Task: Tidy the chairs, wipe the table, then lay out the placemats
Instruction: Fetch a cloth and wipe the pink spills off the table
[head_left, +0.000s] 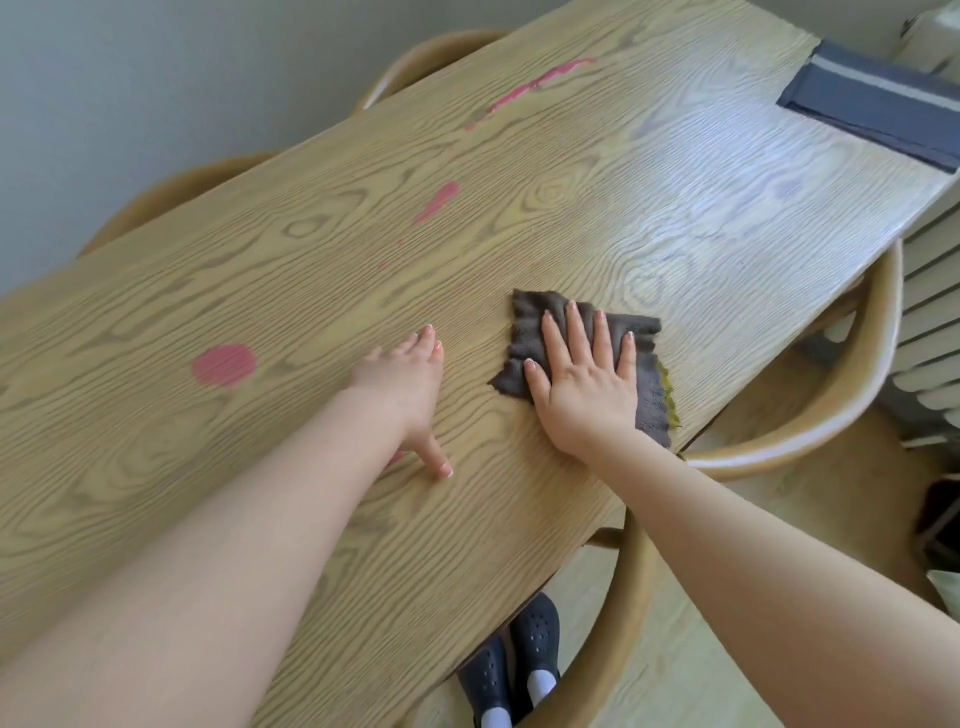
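Note:
A long wooden table (322, 291) fills the view, with several pink smears on it, the largest a round pink patch (224, 365) at the left. My right hand (584, 379) lies flat, fingers spread, pressing a dark grey cloth (535, 317) onto the tabletop near its right edge. My left hand (408, 387) rests on the wood just left of the cloth, fingers apart, holding nothing. A stack of folded dark grey placemats (878, 104) with a pale stripe lies at the far right end of the table.
Curved wooden chairs stand on both sides: two chair backs (431, 57) beyond the far edge, and one chair (831, 395) close on the near right. A white radiator (930, 291) is at the right. My feet in dark clogs (519, 665) stand below the table edge.

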